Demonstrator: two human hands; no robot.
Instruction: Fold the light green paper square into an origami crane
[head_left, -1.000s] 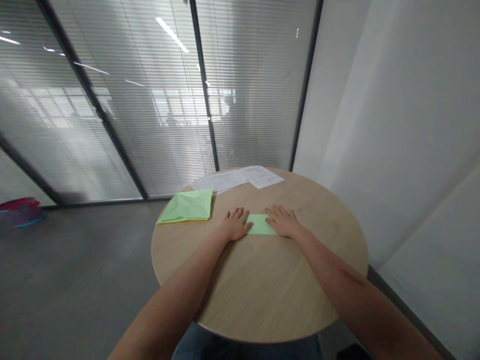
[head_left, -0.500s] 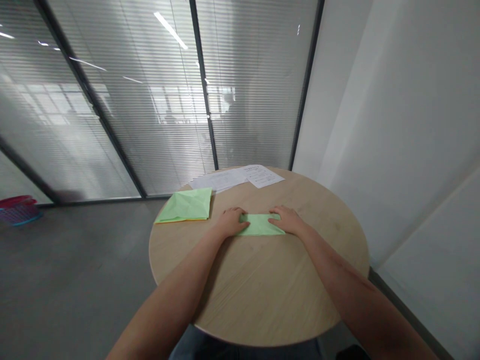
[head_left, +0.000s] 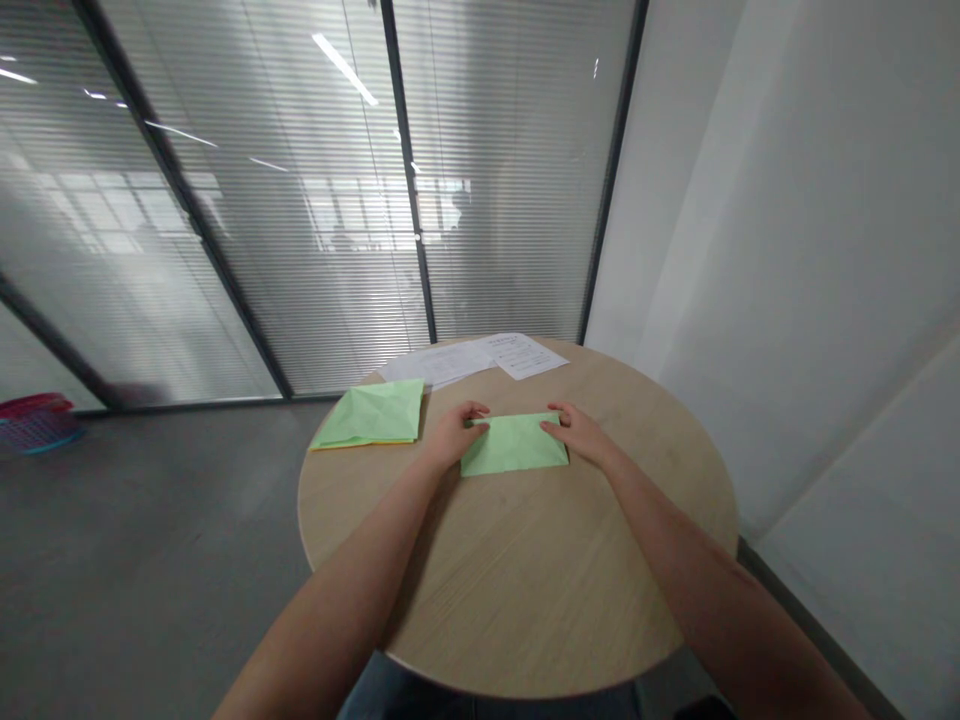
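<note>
- The light-green rectangular paper-like sheet (head_left: pixel 514 447) sits twelve o'clock of centre on the round pale-wood table (head_left: pixel 525 580).
- The left hand's (head_left: pixel 451 437) and right hand's (head_left: pixel 584 434) fingers pinch its ten- and two-o'clock corners, probably so it stays straight.

the hands (head_left: pixel 450 438) are bare, and so are the forearms (head_left: pixel 356 565), which widen from slim wrists toward the elbows. dark blue jeans (head_left: pixel 405 695) clothe the legs.
</note>
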